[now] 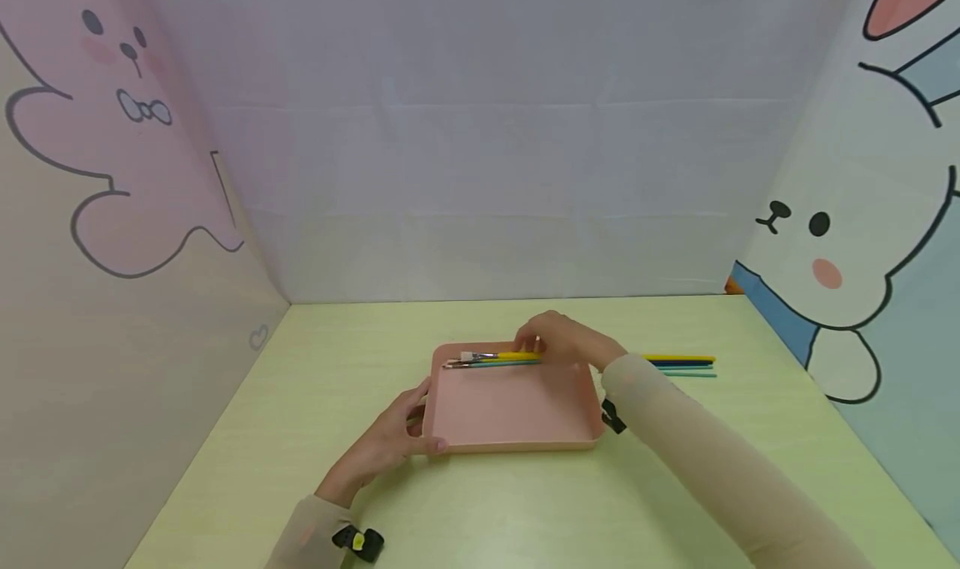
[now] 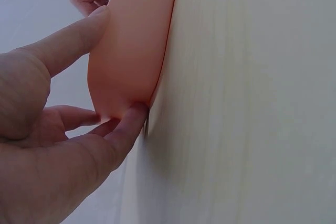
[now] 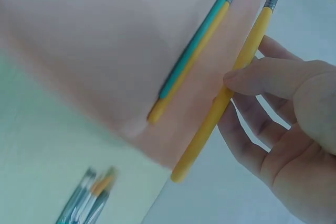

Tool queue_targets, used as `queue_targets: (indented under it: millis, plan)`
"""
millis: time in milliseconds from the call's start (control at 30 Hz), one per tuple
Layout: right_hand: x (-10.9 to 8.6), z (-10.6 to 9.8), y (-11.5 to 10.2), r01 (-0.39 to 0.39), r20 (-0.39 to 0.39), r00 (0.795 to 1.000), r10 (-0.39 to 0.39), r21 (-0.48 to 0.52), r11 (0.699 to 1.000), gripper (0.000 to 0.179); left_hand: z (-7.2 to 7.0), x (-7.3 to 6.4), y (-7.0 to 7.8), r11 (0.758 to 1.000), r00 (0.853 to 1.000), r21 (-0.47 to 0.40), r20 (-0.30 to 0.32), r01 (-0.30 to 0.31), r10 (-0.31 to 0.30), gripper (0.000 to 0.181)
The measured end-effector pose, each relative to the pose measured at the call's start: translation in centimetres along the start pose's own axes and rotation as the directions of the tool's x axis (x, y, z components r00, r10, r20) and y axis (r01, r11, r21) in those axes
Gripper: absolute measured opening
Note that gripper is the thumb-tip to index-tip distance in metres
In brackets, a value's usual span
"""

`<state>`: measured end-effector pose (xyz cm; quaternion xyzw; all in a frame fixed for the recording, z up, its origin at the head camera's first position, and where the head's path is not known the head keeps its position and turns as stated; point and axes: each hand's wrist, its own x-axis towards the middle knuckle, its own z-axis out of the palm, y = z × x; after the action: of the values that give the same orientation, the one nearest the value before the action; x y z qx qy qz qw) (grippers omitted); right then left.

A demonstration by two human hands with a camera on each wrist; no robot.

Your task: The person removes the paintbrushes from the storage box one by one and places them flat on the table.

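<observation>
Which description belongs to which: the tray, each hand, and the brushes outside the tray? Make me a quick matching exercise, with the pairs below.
Column one:
1. Tray
2. Left hand
3. Right hand
4. Outside brushes

Column two:
A. Pinches a yellow brush
B. On the table, to the right
C. Pink
D. Grips a left-hand edge

Right pairs: 1-C, 2-D, 3-A, 4-B

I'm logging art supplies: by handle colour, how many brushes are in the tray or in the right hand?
Yellow brushes: 2 (1 in the right hand, 1 in the tray)
Teal brush: 1
Total: 3
</observation>
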<state>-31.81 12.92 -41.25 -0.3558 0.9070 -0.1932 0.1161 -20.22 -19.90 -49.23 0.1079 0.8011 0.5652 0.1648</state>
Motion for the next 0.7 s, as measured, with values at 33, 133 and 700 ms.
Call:
queue_targets:
  millis: [33,133,700]
  plan:
    - [-0.3,-0.3,0.2,0.01,-0.005,1.0,-0.01,-0.007,1.0,0.041,0.0,0.0,0.0,1.0,1.0,-0.002,-0.001,0.001,-0.001,0.112]
    - [-1.3,-1.0,1.0,-0.003,-0.01,1.0,0.003,0.001,1.0,0.044,0.0,0.0,0.1,1.0,1.0,-0.004,-0.009,0.008,-0.008,0.112]
    - [-8.1,-3.7,7.0,-0.029,-0.046,0.999,0.027,-0.048,0.998,0.049,-0.1,0.0,-0.2,1.0,1.0,0.003,0.003,-0.009,0.009,0.112]
